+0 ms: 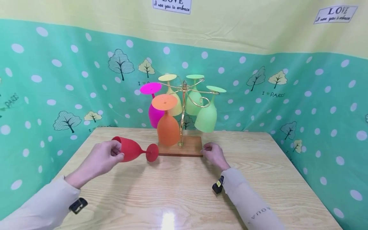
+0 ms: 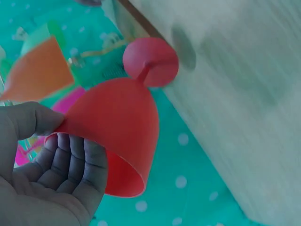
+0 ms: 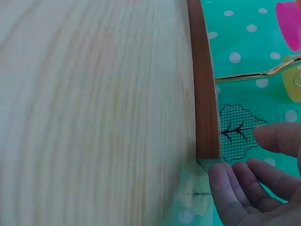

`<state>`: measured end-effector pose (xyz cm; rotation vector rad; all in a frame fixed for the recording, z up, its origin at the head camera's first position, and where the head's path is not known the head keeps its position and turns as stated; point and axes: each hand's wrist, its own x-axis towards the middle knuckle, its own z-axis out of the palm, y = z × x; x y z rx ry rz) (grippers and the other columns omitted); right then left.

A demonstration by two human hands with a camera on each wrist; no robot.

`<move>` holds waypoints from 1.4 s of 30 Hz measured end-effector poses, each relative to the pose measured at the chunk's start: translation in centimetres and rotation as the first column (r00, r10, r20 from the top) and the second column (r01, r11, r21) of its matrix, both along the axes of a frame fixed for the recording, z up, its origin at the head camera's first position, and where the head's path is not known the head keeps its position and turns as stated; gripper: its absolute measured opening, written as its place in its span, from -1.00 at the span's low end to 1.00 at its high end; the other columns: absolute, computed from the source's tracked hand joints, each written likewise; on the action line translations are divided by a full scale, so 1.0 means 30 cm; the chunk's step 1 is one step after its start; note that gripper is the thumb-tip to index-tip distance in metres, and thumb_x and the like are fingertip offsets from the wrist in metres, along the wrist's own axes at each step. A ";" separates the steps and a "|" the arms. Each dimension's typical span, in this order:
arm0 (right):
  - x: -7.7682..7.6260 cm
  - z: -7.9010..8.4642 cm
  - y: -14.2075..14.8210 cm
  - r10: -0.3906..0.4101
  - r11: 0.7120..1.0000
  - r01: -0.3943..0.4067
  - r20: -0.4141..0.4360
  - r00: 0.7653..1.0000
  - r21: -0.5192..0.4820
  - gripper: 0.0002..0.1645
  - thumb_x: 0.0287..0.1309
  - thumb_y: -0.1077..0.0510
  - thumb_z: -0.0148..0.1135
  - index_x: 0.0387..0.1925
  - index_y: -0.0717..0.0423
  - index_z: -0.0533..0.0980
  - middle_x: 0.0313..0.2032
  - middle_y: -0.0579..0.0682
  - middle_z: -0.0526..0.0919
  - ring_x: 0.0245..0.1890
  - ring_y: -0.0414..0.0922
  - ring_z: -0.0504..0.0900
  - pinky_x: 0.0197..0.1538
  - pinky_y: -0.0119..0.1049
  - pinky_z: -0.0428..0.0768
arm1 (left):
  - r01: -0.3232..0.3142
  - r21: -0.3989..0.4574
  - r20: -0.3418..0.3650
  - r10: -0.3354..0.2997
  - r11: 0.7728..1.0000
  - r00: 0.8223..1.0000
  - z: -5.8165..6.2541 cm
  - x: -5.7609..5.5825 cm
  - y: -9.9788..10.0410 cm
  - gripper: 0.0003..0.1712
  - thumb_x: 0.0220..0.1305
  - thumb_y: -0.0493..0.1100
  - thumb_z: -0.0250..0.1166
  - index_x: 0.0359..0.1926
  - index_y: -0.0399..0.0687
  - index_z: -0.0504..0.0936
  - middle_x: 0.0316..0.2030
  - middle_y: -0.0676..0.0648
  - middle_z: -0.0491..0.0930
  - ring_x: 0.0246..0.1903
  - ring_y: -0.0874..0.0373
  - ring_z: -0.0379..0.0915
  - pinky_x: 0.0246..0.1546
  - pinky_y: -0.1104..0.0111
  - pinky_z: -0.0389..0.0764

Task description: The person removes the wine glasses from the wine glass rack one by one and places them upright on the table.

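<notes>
My left hand [image 1: 104, 159] pinches a red plastic wine glass [image 1: 129, 149] by its rim. In the left wrist view the thumb lies outside the bowl and the fingers reach into its mouth. The glass is tipped sideways over the table, its foot [image 1: 152, 152] pointing right, close to the rack's base. The brass wine glass rack [image 1: 184, 119] stands on a wooden base [image 1: 191, 145]. By the base's right end is my right hand [image 1: 214, 155], holding nothing, fingers loosely bent. Its fingertips [image 3: 217, 173] are at the base's corner; contact is hard to tell.
Upside down on the rack hang an orange glass [image 1: 168, 131], a magenta glass [image 1: 155, 113], a yellow glass [image 1: 176, 107] and two green glasses [image 1: 207, 118]. Under everything is a pale wooden table [image 1: 172, 188]. A dotted curtain [image 1: 244, 95] surrounds the back and sides.
</notes>
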<state>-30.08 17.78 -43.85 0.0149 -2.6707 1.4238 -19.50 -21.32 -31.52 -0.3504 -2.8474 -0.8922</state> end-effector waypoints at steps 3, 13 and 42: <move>-0.010 -0.012 -0.003 -0.020 0.998 0.022 0.035 0.999 -0.052 -0.57 0.06 0.21 0.29 -0.02 0.34 0.53 -0.23 0.13 0.63 -0.32 -0.04 0.62 -0.27 -0.25 0.60 | -0.003 -0.042 -0.016 0.003 0.999 1.000 0.014 -0.040 -0.033 -0.92 0.12 -0.31 0.23 -0.34 -0.25 0.55 -0.45 -0.06 0.58 -0.43 0.10 0.48 -0.38 0.29 0.57; -0.039 -0.040 -0.013 -0.067 0.988 0.077 0.083 0.994 -0.132 -0.61 0.07 0.29 0.27 -0.02 0.36 0.53 -0.23 0.21 0.63 -0.38 -0.08 0.62 -0.33 -0.31 0.59 | -0.017 -0.273 -0.149 -0.025 0.962 0.989 0.035 -0.184 -0.140 -0.80 0.06 -0.40 0.23 -0.25 -0.44 0.58 -0.52 -0.13 0.56 -0.55 0.03 0.45 -0.48 0.16 0.57; -0.071 -0.048 -0.057 -0.158 0.987 0.159 0.139 0.978 -0.002 -0.59 0.05 0.28 0.28 0.00 0.29 0.55 -0.09 0.15 0.62 -0.10 0.02 0.57 -0.05 -0.15 0.56 | -0.123 -0.504 -0.194 0.026 0.855 0.981 0.025 -0.390 -0.322 -0.79 -0.06 -0.48 0.29 -0.31 -0.35 0.55 -0.49 -0.25 0.47 -0.44 -0.16 0.37 -0.61 0.15 0.50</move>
